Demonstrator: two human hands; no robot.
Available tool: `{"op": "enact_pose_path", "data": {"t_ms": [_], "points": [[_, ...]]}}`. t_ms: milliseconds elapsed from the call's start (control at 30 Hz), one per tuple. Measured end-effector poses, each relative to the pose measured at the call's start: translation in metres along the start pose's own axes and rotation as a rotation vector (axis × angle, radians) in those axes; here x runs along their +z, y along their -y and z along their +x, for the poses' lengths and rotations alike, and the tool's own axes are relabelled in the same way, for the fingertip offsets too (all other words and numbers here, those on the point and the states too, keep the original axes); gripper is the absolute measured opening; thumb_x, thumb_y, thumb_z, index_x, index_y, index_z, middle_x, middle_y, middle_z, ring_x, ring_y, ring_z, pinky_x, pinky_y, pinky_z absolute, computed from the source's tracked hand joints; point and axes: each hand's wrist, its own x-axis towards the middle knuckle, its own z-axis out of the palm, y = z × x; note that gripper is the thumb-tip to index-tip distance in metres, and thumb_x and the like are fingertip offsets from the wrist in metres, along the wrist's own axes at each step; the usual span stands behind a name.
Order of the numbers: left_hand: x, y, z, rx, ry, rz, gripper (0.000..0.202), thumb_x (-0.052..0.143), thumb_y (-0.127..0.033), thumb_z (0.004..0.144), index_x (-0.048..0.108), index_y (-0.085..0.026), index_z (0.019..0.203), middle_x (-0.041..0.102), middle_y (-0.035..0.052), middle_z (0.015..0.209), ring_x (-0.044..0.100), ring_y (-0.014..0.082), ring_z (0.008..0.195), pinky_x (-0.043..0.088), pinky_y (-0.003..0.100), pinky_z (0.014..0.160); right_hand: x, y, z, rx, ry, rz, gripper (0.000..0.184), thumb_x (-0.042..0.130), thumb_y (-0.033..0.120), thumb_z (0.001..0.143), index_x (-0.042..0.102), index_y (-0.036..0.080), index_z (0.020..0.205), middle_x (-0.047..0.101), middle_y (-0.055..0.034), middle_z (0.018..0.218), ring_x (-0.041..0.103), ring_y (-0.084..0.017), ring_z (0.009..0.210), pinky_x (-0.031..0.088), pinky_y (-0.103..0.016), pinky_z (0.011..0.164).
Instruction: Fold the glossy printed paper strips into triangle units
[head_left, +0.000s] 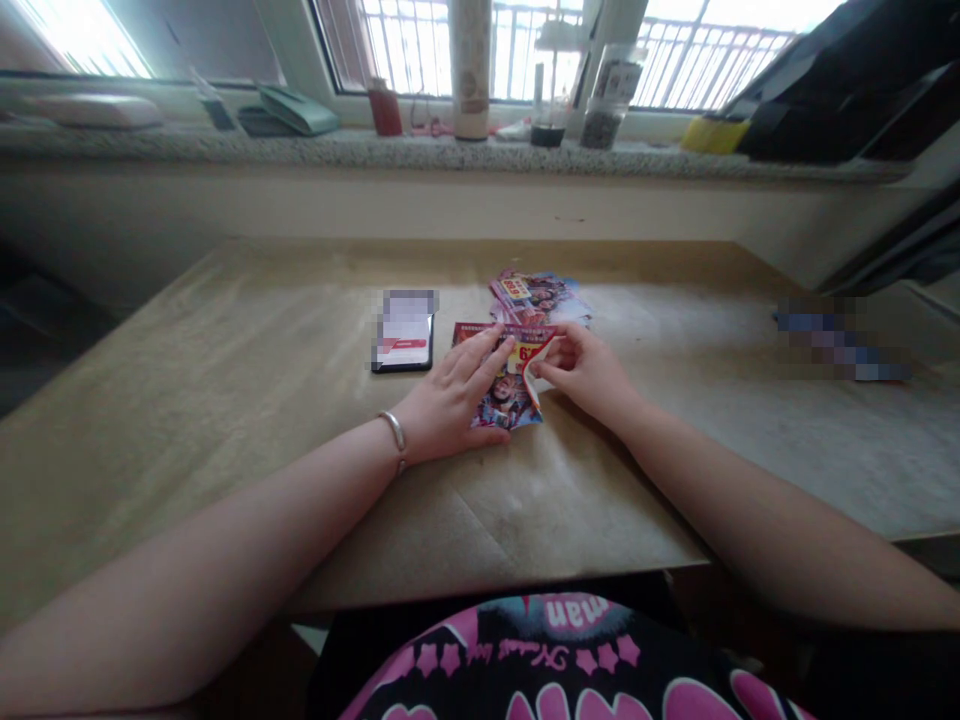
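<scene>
The red-and-yellow printed leaflet (504,405) is thin, glossy paper. The tan counter (225,400) looks like matt, faintly rough card, and the speckled granite sill (420,152) looks polished. The slim silver bangle (392,432) is smooth, shiny metal.

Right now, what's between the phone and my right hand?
In the head view, your left hand and the glossy flyer it rests on lie between the phone and your right hand.

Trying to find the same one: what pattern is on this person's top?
The top is black with pink stars and lettering, best seen in the head view.
</scene>
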Motion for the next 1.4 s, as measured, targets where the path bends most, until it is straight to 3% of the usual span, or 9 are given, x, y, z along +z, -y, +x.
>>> {"op": "enact_pose_path", "data": {"t_ms": [133,267,367,533,667,933,1200,1400], "points": [[-0.006,-0.006,0.005,0.005,0.04,0.023,0.103,0.066,-0.053,0.08,0.007,-0.01,0.152,0.014,0.0243,0.158,0.014,0.0336,0.148,0.02,0.046,0.12,-0.001,0.001,0.001,-0.019,-0.018,-0.057,0.029,0.069,0.031,0.071,0.056,0.022,0.095,0.068,-0.0008,0.082,0.064,-0.015,0.068,0.054,-0.032,0.068],[-0.009,-0.013,0.014,-0.07,0.058,0.006,0.115,0.069,-0.063,0.072,0.006,-0.009,0.152,0.013,0.024,0.158,0.014,0.0342,0.148,0.018,0.047,0.12,-0.002,-0.001,0.003,-0.019,-0.049,-0.124,0.023,0.068,0.033,0.071,0.056,0.023,0.088,0.062,0.0025,0.071,0.058,-0.014,0.06,0.05,-0.029,0.06],[-0.006,-0.014,0.022,-0.123,0.075,0.028,0.113,0.071,-0.056,0.071,0.008,-0.008,0.151,0.012,0.024,0.158,0.015,0.035,0.147,0.016,0.048,0.12,-0.002,-0.003,0.005,-0.002,-0.076,-0.091,0.027,0.068,0.033,0.07,0.055,0.023,0.091,0.061,0.0025,0.071,0.058,-0.015,0.061,0.051,-0.03,0.06],[0.005,-0.013,0.028,-0.128,0.059,0.017,0.091,0.058,-0.037,0.078,0.013,-0.005,0.15,0.016,0.0214,0.158,0.016,0.0321,0.148,0.015,0.047,0.121,-0.004,-0.006,0.006,0.015,-0.105,-0.061,0.032,0.07,0.034,0.069,0.054,0.022,0.095,0.063,0.0016,0.072,0.062,-0.016,0.063,0.055,-0.034,0.066],[0.013,-0.011,0.027,-0.108,-0.03,-0.001,0.082,0.054,-0.034,0.082,0.017,-0.007,0.15,0.024,0.0195,0.157,0.022,0.0306,0.146,0.019,0.048,0.121,-0.005,-0.007,0.005,-0.009,-0.079,-0.088,0.032,0.07,0.034,0.071,0.056,0.022,0.097,0.064,0.0008,0.073,0.062,-0.016,0.064,0.054,-0.032,0.066],[0.017,0.004,0.025,-0.06,-0.164,-0.027,0.087,0.064,-0.041,0.08,0.022,-0.007,0.149,0.035,0.0215,0.15,0.032,0.0334,0.141,0.029,0.049,0.118,-0.007,-0.006,0.002,-0.08,0.018,-0.087,0.03,0.069,0.034,0.073,0.054,0.025,0.098,0.065,0.0017,0.078,0.064,-0.015,0.067,0.054,-0.031,0.065],[0.021,0.009,0.025,-0.03,-0.208,-0.075,0.091,0.066,-0.042,0.079,0.019,-0.009,0.15,0.034,0.0211,0.151,0.028,0.0346,0.143,0.029,0.051,0.117,-0.01,0.004,-0.005,-0.211,0.036,-0.361,0.03,0.066,0.024,0.076,0.061,0.023,0.106,0.068,-0.0008,0.083,0.063,-0.015,0.066,0.053,-0.03,0.064],[0.019,0.008,0.025,-0.082,-0.273,-0.047,0.092,0.067,-0.041,0.078,0.018,-0.011,0.15,0.043,0.0204,0.141,0.034,0.0367,0.137,0.022,0.058,0.116,-0.008,0.004,-0.006,-0.221,0.023,-0.265,0.031,0.069,0.026,0.076,0.061,0.023,0.106,0.068,0.001,0.081,0.063,-0.013,0.065,0.054,-0.029,0.063]]}}
